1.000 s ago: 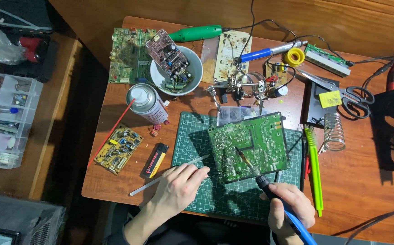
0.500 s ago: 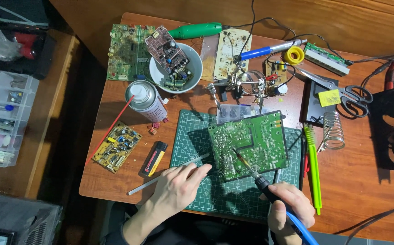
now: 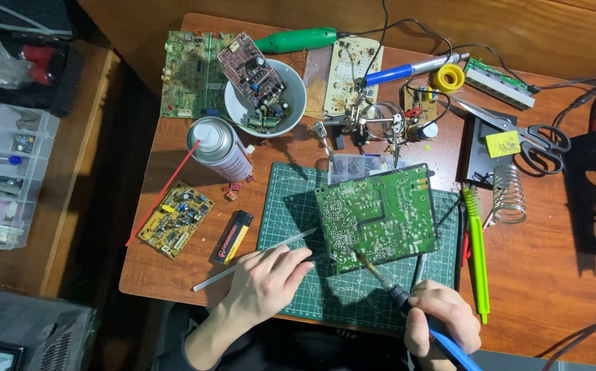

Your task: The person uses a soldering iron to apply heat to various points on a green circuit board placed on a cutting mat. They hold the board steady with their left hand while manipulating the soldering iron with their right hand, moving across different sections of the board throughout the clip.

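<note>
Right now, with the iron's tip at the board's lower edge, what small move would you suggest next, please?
Probably feed the thin rod in the left hand toward the soldering iron tip, which the right hand holds on the green circuit board.

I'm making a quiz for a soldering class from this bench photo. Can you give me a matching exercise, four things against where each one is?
Things:
1. soldering iron
2. spray can
3. scissors
4. lighter

Places:
A. lying at the right of the table, beyond the wire coil stand
B. in the right hand, tip on the green circuit board
C. flat on the wood just left of the cutting mat
D. beside the white bowl, a red straw on its nozzle

Pairs: 1-B, 2-D, 3-A, 4-C
</note>
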